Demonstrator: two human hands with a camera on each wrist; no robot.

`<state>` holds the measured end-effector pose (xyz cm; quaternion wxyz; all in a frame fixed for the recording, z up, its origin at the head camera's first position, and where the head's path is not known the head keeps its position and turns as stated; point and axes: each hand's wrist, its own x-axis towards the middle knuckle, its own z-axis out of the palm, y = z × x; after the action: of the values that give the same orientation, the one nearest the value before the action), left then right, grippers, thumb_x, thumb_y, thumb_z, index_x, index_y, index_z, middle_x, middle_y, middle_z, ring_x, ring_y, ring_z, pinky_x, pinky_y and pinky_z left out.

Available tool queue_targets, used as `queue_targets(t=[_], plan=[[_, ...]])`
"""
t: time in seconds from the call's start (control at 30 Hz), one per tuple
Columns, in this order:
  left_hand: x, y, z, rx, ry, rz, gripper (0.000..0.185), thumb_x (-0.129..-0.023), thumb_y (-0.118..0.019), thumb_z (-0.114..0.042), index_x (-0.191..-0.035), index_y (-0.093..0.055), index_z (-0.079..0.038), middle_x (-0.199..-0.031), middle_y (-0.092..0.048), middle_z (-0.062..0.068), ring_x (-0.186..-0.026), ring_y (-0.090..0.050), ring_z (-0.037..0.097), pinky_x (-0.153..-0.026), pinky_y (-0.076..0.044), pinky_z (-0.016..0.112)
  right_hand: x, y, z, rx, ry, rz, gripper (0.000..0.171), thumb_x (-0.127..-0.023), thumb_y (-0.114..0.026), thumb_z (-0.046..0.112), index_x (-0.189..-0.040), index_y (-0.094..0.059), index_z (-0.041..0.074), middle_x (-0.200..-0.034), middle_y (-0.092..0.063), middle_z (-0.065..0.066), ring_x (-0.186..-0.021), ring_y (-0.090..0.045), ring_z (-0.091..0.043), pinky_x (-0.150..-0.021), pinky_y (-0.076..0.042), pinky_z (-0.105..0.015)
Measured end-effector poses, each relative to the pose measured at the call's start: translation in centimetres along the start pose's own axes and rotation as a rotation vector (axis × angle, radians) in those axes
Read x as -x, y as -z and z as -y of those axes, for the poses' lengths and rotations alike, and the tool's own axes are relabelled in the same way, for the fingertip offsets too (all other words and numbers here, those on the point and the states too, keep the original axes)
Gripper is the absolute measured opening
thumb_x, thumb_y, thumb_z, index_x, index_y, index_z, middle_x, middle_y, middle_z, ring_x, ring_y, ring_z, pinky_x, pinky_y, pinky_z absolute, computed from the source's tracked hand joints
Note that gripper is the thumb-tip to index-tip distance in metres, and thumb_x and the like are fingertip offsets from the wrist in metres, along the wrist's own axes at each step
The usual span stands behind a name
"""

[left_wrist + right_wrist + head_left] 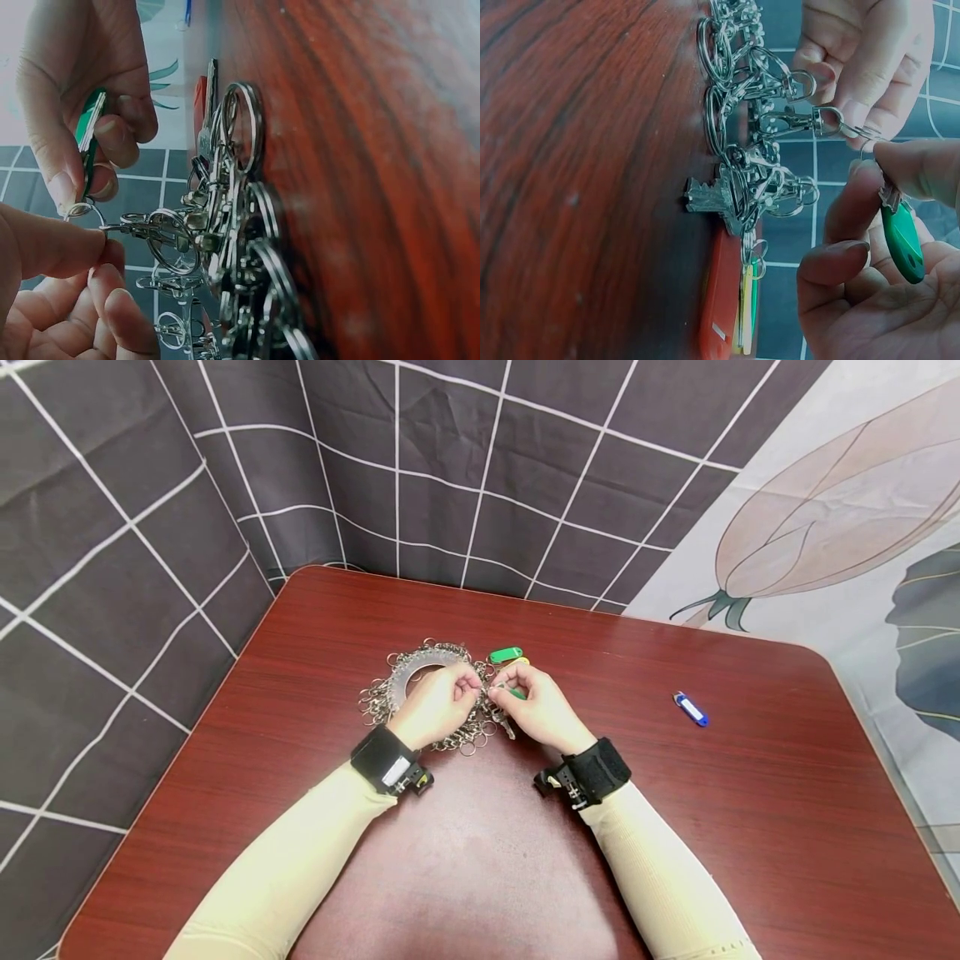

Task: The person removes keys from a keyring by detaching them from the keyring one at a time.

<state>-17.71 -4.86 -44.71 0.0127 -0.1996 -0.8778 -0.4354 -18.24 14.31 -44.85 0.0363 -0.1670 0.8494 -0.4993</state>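
Green key tag pinched upright above table, small split ring at its end, beside metal clasp

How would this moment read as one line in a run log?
left hand: pinches split ring | right hand: holds green tag | key ring bunch: on table

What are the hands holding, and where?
The right hand pinches the green key tag near its ring end; the left hand pinches a metal clip by its end.
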Motion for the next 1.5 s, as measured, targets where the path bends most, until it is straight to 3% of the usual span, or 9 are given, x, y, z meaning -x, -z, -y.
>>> queue_targets(t=[0.13, 0.4, 0.57, 0.77, 1.0, 1.33, 1.5], plan=[[-0.1, 0.0, 0.1, -0.009, 0.02, 0.03, 0.009, -0.09, -0.061, -0.01, -0.097, -0.066, -0.009, -0.078, -0.061, -0.001, -0.072, -0.057, 0.012, -0.067, -0.048, 0.027, 0.0, 0.0, -0.2, -0.008, 0.013, -0.012, 0.006, -0.089, -0.067, 0.011, -0.094, -0.063, 0.011, -0.075, -0.059, -0.001, -0.059, -0.048, -0.01, -0.054, -0.04, -0.023], [-0.1, -0.1, 0.4, -0.035, 0.027, 0.056, 0.004, -0.09, -0.064, -0.012, -0.094, -0.064, -0.011, -0.079, -0.061, -0.002, -0.073, -0.057, 0.011, -0.068, -0.048, 0.026, 0.0, 0.0, -0.3, -0.042, 0.009, -0.011, 0.008, -0.09, -0.067, 0.011, -0.096, -0.062, 0.009, -0.076, -0.061, -0.003, -0.059, -0.051, -0.01, -0.052, -0.04, -0.023], [0.0, 0.0, 0.3, -0.006, 0.027, 0.013, 0.006, -0.089, -0.062, -0.008, -0.094, -0.061, -0.011, -0.08, -0.06, -0.001, -0.075, -0.057, 0.013, -0.07, -0.048, 0.028, 0.0, 0.0, 0.0, -0.04, -0.002, 0.008, 0.009, -0.09, -0.066, 0.008, -0.097, -0.063, 0.004, -0.081, -0.06, -0.007, -0.06, -0.049, -0.009, -0.054, -0.039, -0.021], [0.0, 0.0, 0.2, 0.015, 0.013, -0.042, 0.009, -0.089, -0.061, -0.005, -0.097, -0.059, -0.009, -0.082, -0.059, 0.001, -0.076, -0.057, 0.014, -0.071, -0.048, 0.028, 1.0, 0.5, 2.9, -0.007, 0.004, 0.054, 0.009, -0.091, -0.063, 0.003, -0.097, -0.062, -0.003, -0.082, -0.059, -0.01, -0.062, -0.05, -0.008, -0.057, -0.041, -0.022], [-0.1, 0.1, -0.1, 0.007, 0.026, -0.042, 0.009, -0.09, -0.062, -0.006, -0.098, -0.06, -0.01, -0.082, -0.059, 0.0, -0.076, -0.056, 0.014, -0.071, -0.048, 0.028, 0.0, 0.0, -0.5, 0.011, 0.01, 0.055, 0.012, -0.091, -0.067, 0.015, -0.098, -0.064, 0.005, -0.085, -0.061, -0.005, -0.065, -0.052, -0.011, -0.057, -0.042, -0.023], [0.1, 0.2, -0.1, 0.007, 0.007, 0.036, 0.006, -0.091, -0.063, -0.008, -0.095, -0.058, -0.011, -0.078, -0.061, 0.001, -0.073, -0.059, 0.014, -0.067, -0.049, 0.03, 0.1, 0.1, -0.1, 0.01, 0.006, 0.01, 0.007, -0.086, -0.069, 0.011, -0.092, -0.066, 0.01, -0.084, -0.062, 0.0, -0.059, -0.054, -0.009, -0.052, -0.042, -0.023], [0.1, 0.1, -0.2, -0.001, 0.003, 0.071, 0.006, -0.092, -0.063, -0.01, -0.098, -0.065, -0.01, -0.084, -0.064, 0.0, -0.075, -0.061, 0.012, -0.071, -0.05, 0.03, 0.0, 0.1, -0.1, -0.023, -0.001, -0.012, 0.008, -0.086, -0.068, 0.01, -0.093, -0.066, 0.008, -0.083, -0.064, -0.002, -0.06, -0.054, -0.008, -0.052, -0.041, -0.021]])
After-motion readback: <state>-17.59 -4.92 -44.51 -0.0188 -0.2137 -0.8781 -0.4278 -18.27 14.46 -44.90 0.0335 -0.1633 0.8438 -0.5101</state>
